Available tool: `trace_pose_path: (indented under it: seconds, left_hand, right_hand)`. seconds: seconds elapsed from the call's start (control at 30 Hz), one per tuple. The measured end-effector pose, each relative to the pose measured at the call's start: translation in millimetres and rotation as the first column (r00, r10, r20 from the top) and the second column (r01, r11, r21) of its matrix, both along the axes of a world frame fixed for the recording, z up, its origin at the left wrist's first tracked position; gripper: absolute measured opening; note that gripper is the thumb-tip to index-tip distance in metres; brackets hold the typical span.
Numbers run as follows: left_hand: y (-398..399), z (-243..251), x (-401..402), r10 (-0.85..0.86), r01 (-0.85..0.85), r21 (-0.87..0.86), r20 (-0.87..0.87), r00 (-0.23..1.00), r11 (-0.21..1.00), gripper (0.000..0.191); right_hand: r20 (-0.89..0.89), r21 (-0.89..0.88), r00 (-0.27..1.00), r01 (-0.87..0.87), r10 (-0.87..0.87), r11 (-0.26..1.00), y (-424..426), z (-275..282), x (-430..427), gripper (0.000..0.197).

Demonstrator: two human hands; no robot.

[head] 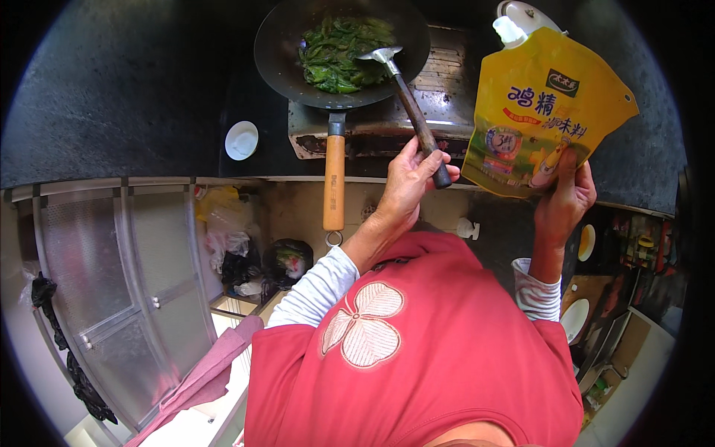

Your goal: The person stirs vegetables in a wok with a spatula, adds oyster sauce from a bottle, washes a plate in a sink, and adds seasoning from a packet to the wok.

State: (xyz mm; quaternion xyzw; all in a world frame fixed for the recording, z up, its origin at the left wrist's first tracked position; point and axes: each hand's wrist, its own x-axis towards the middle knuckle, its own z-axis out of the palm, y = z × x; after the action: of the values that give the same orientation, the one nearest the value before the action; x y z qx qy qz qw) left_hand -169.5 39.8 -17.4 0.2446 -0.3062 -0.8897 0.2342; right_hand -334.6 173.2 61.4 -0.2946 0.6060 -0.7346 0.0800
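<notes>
My left hand (412, 173) is closed around the dark wooden handle of a metal wok spatula (416, 109). The spatula's head lies over cooked leafy greens (341, 56) in a dark wok (279, 72). My right hand (567, 190) grips the lower edge of a yellow spouted pouch of chicken bouillon seasoning (514, 84), thumb on its front. The pouch is tilted, with its white spout at the upper left; whether the spout is capped I cannot tell. The wok's light wooden handle (334, 184) points towards me, held by neither hand.
The wok sits over a stained metal gas stove (447, 106). A small white bowl with white contents (242, 141) stands left of it on the dark countertop (139, 123). A white lidded container (528, 15) is partly behind the pouch. Frosted cabinet doors (89, 257) and plastic bags (229, 234) are below left.
</notes>
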Motion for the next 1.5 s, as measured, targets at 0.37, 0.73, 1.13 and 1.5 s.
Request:
trace_pose_path:
  seconds: [0.37, 0.73, 1.13, 1.5]
  left_hand:
    - [-24.2, 63.5, 50.0, 0.195, 0.072, -0.846, 0.203, 0.960, 0.528, 0.073]
    - [-97.7, 53.0, 5.7, -0.110, 0.093, -0.264, -0.051, 0.993, 0.960, 0.030]
    - [-126.8, 39.7, -18.6, -0.100, 0.083, -0.186, -0.085, 0.991, 0.979, 0.040]
    - [-143.8, 25.6, -31.8, 0.043, -0.024, 0.104, -0.181, 0.983, 0.994, 0.040]
  right_hand:
    - [-0.088, 0.281, 0.991, -0.076, 0.105, 0.957, -50.1, 15.6, -12.3, 0.028]
    - [0.142, 0.491, 0.894, -0.436, 0.424, 0.754, -123.1, 67.7, -27.5, 0.043]
    - [-0.244, 0.702, 0.860, -0.163, 0.449, 0.694, -198.7, 61.3, -55.1, 0.029]
    - [-0.451, 0.847, 0.648, 0.094, 0.613, 0.524, -257.3, 62.6, -59.4, 0.031]
